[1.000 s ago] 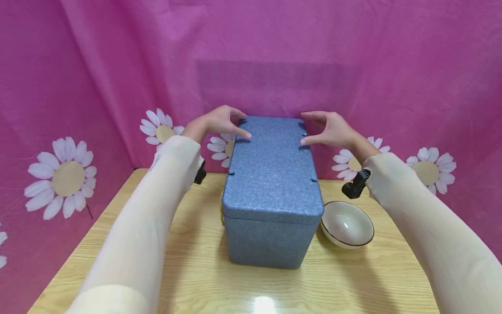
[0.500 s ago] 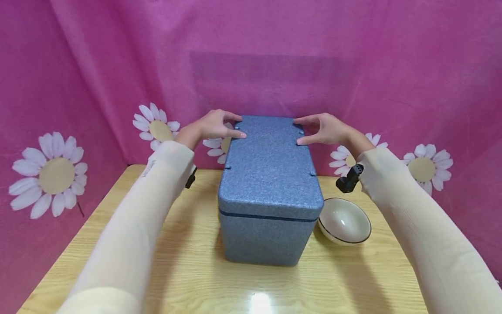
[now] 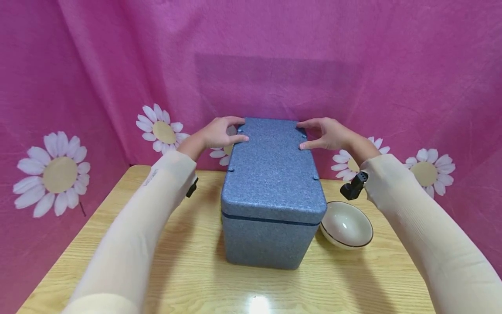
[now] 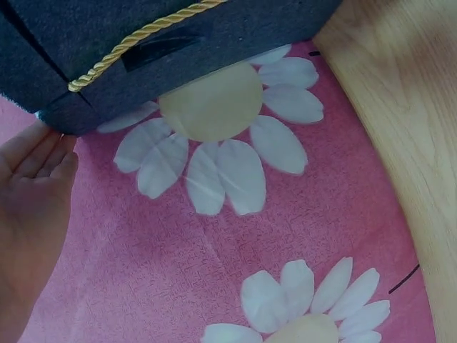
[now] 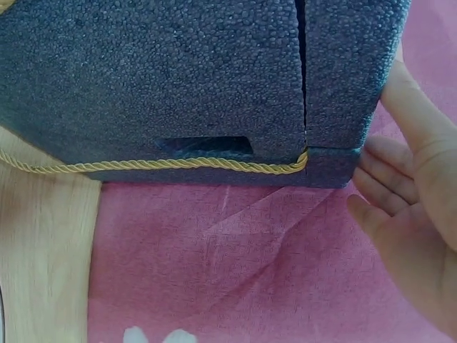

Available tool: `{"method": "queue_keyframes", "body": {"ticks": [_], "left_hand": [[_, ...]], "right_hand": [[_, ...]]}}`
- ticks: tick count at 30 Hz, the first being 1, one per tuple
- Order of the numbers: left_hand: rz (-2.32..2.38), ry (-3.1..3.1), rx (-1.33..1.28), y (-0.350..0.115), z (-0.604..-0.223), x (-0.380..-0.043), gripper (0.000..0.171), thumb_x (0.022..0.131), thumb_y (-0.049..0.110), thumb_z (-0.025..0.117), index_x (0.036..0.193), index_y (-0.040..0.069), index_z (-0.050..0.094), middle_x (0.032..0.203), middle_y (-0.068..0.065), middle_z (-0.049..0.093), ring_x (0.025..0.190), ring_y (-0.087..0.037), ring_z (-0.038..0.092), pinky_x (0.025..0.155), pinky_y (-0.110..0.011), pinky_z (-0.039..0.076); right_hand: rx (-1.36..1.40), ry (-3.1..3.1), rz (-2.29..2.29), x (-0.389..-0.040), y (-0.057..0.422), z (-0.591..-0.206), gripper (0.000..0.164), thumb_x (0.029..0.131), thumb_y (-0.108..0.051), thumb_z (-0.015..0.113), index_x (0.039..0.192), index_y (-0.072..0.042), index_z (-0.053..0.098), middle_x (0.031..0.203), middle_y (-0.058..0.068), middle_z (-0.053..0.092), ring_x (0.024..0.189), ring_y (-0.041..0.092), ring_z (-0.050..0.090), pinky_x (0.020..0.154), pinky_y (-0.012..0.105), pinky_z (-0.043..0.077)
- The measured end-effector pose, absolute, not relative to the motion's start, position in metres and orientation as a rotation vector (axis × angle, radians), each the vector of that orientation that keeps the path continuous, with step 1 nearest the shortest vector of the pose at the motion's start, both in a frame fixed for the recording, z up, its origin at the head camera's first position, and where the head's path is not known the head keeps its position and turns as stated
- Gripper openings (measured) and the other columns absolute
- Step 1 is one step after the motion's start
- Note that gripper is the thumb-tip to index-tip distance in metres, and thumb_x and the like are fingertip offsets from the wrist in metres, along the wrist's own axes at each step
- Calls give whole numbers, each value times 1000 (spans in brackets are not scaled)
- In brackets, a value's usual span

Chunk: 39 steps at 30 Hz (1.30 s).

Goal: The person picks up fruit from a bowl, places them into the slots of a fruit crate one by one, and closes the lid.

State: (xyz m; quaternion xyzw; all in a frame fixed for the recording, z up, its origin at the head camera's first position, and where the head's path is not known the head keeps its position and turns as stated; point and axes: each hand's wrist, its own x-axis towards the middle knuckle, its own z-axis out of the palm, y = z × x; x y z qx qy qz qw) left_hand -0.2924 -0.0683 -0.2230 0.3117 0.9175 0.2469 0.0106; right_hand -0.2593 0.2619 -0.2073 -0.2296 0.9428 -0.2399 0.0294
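Observation:
A grey-blue foam box [image 3: 262,244] stands on the table, its lid [image 3: 274,174] on top. Along the near side a dark gap separates lid from box, and the right wrist view also shows a narrow slit between them. My left hand [image 3: 219,132] grips the lid's far left edge, thumb on the top. On the far right edge my right hand [image 3: 331,133] holds the lid the same way. Yellow twisted cords run along the box's sides, one cord [image 4: 143,36] in the left wrist view and another rope [image 5: 178,166] in the right wrist view.
A cream bowl [image 3: 347,224] with a dark rim sits close to the box's right side. Behind everything hangs a pink cloth [image 3: 274,35] with white daisies. Bare wooden table [image 3: 188,279] lies in front and to the left of the box.
The lid's near edge has risen a little, and a dark gap has opened beneath it. Both hands have come into closer hold of the lid's far edges. The bowl has stayed put.

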Motion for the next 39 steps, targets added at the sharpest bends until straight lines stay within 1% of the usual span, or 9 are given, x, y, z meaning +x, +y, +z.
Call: {"method": "queue_keyframes", "body": {"ticks": [10, 16, 22, 24, 25, 29, 34, 37, 39], "left_hand": [[805, 2873, 955, -72, -225, -293, 62, 87, 41, 66, 138, 10, 51, 145, -9, 50, 139, -25, 41, 116, -45, 36], [874, 2857, 932, -85, -227, -283, 59, 82, 39, 72, 133, 12, 57, 142, -10, 54, 137, -28, 43, 113, -47, 39], [874, 2836, 1080, -96, -222, -255, 57, 79, 35, 76, 129, 12, 60, 136, -9, 59, 109, -25, 61, 100, -43, 48], [860, 2833, 1156, -99, -222, -243, 57, 78, 33, 78, 127, 12, 61, 133, -8, 61, 104, -23, 62, 98, -41, 49], [855, 2830, 1200, -101, -222, -237, 56, 77, 33, 78, 127, 12, 62, 132, -8, 62, 106, -23, 61, 99, -41, 49], [819, 2802, 1332, -104, -222, -215, 58, 76, 33, 79, 127, 10, 62, 131, -8, 63, 124, -22, 56, 106, -42, 46], [752, 2761, 1361, -103, -218, -197, 64, 78, 35, 77, 132, 9, 57, 137, -8, 58, 130, -23, 52, 109, -44, 45], [723, 2763, 1370, -102, -218, -194, 65, 79, 35, 75, 134, 8, 55, 140, -9, 56, 133, -24, 49, 112, -46, 42], [718, 2768, 1382, -101, -219, -193, 66, 79, 35, 75, 135, 7, 54, 141, -10, 55, 134, -25, 48, 113, -47, 41]], "right_hand": [[-740, 2951, -802, -256, 261, -214, 59, 82, -26, 77, 134, -6, 56, 138, 16, 56, 129, 29, 49, 108, 50, 42], [-930, 2966, -739, -241, 253, -219, 50, 83, -23, 75, 129, -8, 61, 130, 12, 63, 100, 22, 52, 77, 33, 43], [-1052, 2931, -716, -210, 251, -215, 54, 80, -26, 78, 129, -10, 61, 132, 11, 62, 125, 27, 55, 105, 48, 46], [-1071, 2928, -717, -200, 252, -216, 55, 80, -28, 78, 129, -12, 61, 132, 9, 63, 123, 22, 56, 102, 40, 49], [-1080, 2922, -726, -195, 253, -217, 55, 80, -27, 79, 129, -12, 61, 132, 8, 63, 109, 19, 62, 93, 34, 53], [-1118, 2912, -745, -178, 254, -219, 58, 78, -28, 80, 130, -12, 60, 132, 8, 62, 102, 15, 62, 79, 24, 56], [-1152, 2895, -756, -167, 254, -218, 63, 75, -27, 82, 131, -8, 59, 134, 13, 60, 127, 33, 55, 99, 50, 50], [-1126, 2896, -761, -165, 254, -217, 65, 74, -26, 82, 132, -8, 58, 136, 13, 59, 128, 33, 54, 99, 51, 50], [-1145, 2911, -759, -164, 254, -219, 66, 74, -25, 83, 132, -7, 58, 135, 13, 60, 125, 31, 56, 101, 40, 52]]}}
